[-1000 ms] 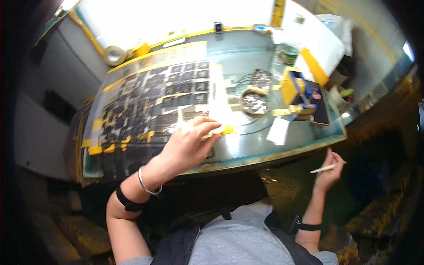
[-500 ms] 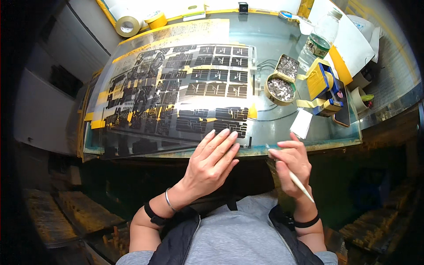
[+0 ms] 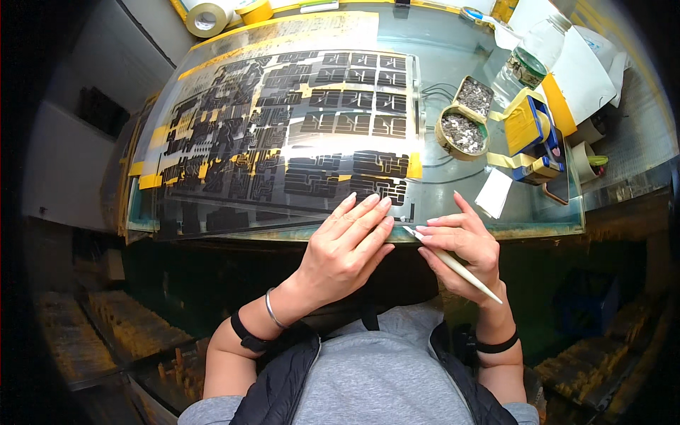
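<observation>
A large clear film sheet [image 3: 276, 152] printed with black circuit-like shapes lies on the glass tabletop. My left hand [image 3: 347, 237] rests its outstretched fingers on the film's near edge, close to the right corner. Just right of it, my right hand [image 3: 464, 248] grips a slim white tool [image 3: 464, 273] like a pen. Its narrow pale tip points left, by the table's front edge near the film corner. Whether that tip is a blade, and whether it touches the film, I cannot tell.
Right of the film stand two joined tins [image 3: 462, 129] of scraps, a blue tape dispenser [image 3: 535, 134] with yellow tape, white paper slips [image 3: 494, 193] and a clear plastic bottle [image 3: 535, 57]. Tape rolls [image 3: 207, 20] sit at the back left. The glass table's front edge [image 3: 524, 232] runs before me.
My right hand has moved left with the white tool, bringing its tip closer to my left hand. My left hand stays on the film edge. The view has shifted slightly.
</observation>
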A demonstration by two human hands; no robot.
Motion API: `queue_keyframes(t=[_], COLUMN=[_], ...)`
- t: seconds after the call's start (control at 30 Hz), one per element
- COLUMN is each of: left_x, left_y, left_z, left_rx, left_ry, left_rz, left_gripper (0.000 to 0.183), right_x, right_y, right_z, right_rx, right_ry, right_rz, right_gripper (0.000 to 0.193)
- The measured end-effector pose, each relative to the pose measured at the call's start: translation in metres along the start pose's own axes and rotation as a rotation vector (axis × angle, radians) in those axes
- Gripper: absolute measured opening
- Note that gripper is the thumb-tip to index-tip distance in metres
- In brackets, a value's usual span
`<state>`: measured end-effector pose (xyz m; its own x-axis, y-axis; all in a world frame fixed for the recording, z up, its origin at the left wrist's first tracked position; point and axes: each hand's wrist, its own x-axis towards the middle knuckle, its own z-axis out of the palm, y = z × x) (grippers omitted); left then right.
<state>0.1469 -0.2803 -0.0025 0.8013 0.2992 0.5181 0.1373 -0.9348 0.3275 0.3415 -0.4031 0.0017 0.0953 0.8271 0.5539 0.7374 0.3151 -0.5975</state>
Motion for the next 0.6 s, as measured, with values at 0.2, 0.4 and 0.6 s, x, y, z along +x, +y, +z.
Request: queue_keyframes(t=[0.2, 0.4, 0.6], left_x=[0.0003, 0.0012, 0.0075], left_y=[-0.0008, -0.0016, -0.0033], left_z=[-0.0004, -0.0013, -0.0019], left_rx=[-0.004, 0.0, -0.092], left_ry=[0.001, -0.005, 0.02], left_rz=[-0.004, 0.003, 0.013], left_gripper=[0.038, 0.038, 0.034], right_x=[0.0052, 0.0069, 0.0049], right_y=[0.0042, 0.0064, 0.0067], right_z=[-0.0039, -0.0036, -0.0006], right_rx=[0.011, 0.014, -0.006], right_ry=[-0.044, -0.054, -0.048], right_rz=[-0.034, -0.039, -0.053], right_gripper=[0.022, 0.022, 0.022])
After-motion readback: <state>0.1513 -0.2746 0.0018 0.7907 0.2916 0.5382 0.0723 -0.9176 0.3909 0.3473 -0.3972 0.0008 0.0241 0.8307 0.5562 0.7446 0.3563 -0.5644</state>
